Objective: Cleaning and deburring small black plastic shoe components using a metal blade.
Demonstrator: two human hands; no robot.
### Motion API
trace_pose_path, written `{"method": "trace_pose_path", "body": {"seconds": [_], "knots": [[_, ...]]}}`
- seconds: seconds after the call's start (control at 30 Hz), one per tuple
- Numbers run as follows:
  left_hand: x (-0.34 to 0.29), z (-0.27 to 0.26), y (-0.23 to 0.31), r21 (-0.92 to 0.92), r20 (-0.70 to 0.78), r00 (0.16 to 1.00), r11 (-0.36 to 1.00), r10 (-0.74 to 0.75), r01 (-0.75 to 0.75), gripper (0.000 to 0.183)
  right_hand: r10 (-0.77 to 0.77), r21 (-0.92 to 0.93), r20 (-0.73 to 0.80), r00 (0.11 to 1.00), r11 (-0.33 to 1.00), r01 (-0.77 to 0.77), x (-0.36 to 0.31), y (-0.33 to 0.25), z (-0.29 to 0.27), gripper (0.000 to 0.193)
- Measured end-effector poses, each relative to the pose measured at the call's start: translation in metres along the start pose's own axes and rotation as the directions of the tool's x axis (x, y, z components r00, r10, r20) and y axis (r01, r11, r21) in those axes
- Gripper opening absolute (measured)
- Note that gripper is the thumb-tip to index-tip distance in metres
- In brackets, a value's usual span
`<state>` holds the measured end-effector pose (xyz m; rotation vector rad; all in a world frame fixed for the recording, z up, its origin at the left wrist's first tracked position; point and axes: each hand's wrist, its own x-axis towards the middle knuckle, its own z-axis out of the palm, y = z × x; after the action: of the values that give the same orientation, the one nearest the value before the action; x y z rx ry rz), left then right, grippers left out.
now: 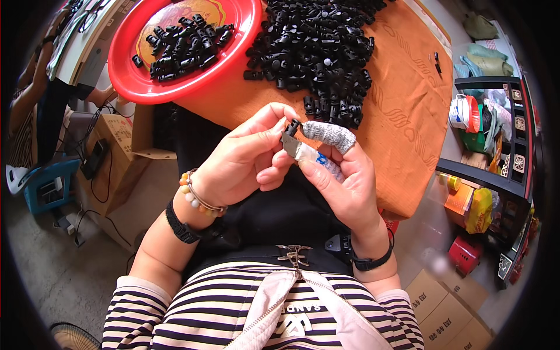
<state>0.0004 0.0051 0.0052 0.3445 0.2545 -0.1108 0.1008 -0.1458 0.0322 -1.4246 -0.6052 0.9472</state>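
Black piece point(293, 128) — partly behind left fingers point(274, 112)

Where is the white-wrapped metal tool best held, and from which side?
Probably by its white wrapped handle, coming from the right, as the right hand holds it. The bare, flat metal end points left toward the black piece at the left hand, so it is better kept free.

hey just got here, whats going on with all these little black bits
A person's left grip pinches a small black part, while the right grip holds a white-handled metal blade up at it. Similar parts lie in the red tray and in a bigger pile on the orange cloth.
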Motion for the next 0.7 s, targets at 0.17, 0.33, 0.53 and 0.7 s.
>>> {"method": "trace_pose_path", "body": {"seconds": [0.17, 0.33, 0.53, 0.7], "knots": [[0.0006, 0.0008, -0.0003, 0.029, 0.0, 1.0, 0.999, 0.015, -0.015, 0.018, -0.039, 0.017, -0.024, 0.999, 0.999, 0.04, 0.0014, 0.0008, 0.0028, 0.033], [0.0003, 0.0, -0.001, 0.047, 0.003, 1.0, 0.999, 0.015, -0.015, 0.018, -0.071, 0.006, -0.045, 0.996, 0.997, 0.071, 0.0017, 0.0015, 0.005, 0.031], [0.0008, 0.0022, -0.0022, 0.024, -0.028, 0.999, 0.999, 0.022, -0.022, 0.026, -0.075, -0.027, -0.054, 0.996, 0.997, 0.074, 0.0005, 0.0023, 0.0037, 0.032], [0.0002, -0.0007, -0.002, 0.034, 0.025, 0.999, 0.999, 0.03, -0.03, 0.02, -0.058, -0.045, -0.045, 0.997, 0.997, 0.056, 0.0, 0.0003, 0.0032, 0.031]]}}
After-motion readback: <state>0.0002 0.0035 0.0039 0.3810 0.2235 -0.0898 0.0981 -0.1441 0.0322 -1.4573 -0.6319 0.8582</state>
